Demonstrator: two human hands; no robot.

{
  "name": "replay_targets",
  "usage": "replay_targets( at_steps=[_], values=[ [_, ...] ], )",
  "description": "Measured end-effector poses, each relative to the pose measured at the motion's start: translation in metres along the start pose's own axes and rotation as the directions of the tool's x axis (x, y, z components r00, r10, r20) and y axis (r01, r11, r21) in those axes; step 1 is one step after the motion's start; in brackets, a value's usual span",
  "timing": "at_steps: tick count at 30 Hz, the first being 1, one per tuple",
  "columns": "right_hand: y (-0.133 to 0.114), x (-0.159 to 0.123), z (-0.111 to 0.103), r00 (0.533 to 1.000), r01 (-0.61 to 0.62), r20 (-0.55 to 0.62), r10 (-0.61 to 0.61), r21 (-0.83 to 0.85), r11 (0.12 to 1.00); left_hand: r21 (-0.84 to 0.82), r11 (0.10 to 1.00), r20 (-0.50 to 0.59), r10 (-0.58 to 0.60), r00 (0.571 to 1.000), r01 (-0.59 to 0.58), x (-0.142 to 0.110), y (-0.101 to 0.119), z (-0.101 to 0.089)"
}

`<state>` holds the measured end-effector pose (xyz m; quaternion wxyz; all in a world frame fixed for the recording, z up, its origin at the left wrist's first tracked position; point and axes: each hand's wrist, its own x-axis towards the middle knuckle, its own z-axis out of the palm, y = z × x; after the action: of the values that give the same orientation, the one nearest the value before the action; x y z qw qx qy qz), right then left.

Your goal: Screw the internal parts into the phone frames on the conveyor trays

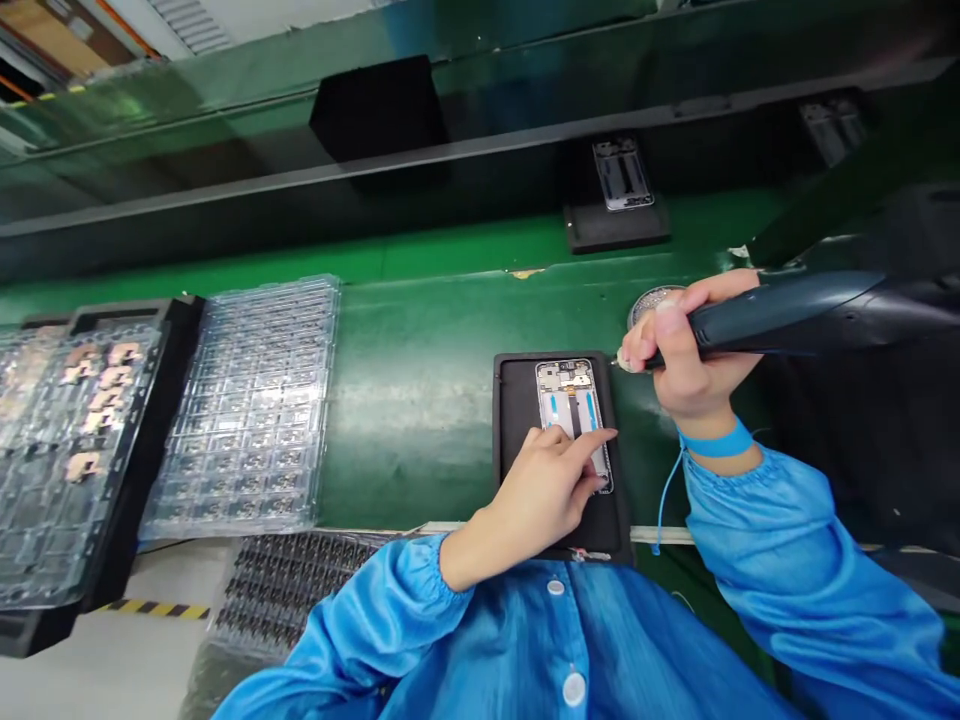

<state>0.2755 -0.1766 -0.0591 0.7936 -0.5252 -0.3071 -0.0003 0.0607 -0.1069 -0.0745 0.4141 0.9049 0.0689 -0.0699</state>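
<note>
An opened smartphone (566, 378), with its circuit board and blue strips showing, lies on a black foam tray (517, 385) in front of me. My left hand (541, 478) rests across its lower half, index finger and thumb stretched apart near the right edge. That hand hides part of the phone. To the right, my right hand (694, 355) is wrapped round a dark electric screwdriver (787, 312). Its tip points left, just beyond the tray's upper right side and apart from the phone. A round metal dish (651, 300) sits partly behind the right hand.
Left stand a clear plastic tray of small parts (247, 410) and a black tray (142, 450) bearing another clear tray with copper-coloured pieces. Behind, a second phone (624, 175) lies on a black tray (619, 228). A black block (379, 105) is at the back.
</note>
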Motion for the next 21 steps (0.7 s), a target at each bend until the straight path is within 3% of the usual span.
replay_targets(
  at_steps=[15,18,21],
  values=[
    [-0.006,0.002,0.000,1.000,-0.001,0.013,0.001,0.034,0.999,0.019,1.000,0.017,0.021,1.000,-0.022,0.001,0.001,-0.006],
    [-0.007,0.002,0.000,1.000,0.003,0.017,-0.004,0.039,0.999,0.067,0.996,-0.036,0.055,0.998,-0.052,-0.004,-0.001,-0.003],
    [-0.007,0.002,0.000,1.000,0.010,0.020,-0.011,0.040,0.999,0.172,0.985,-0.171,0.026,0.985,0.004,-0.012,-0.004,0.002]
  ],
)
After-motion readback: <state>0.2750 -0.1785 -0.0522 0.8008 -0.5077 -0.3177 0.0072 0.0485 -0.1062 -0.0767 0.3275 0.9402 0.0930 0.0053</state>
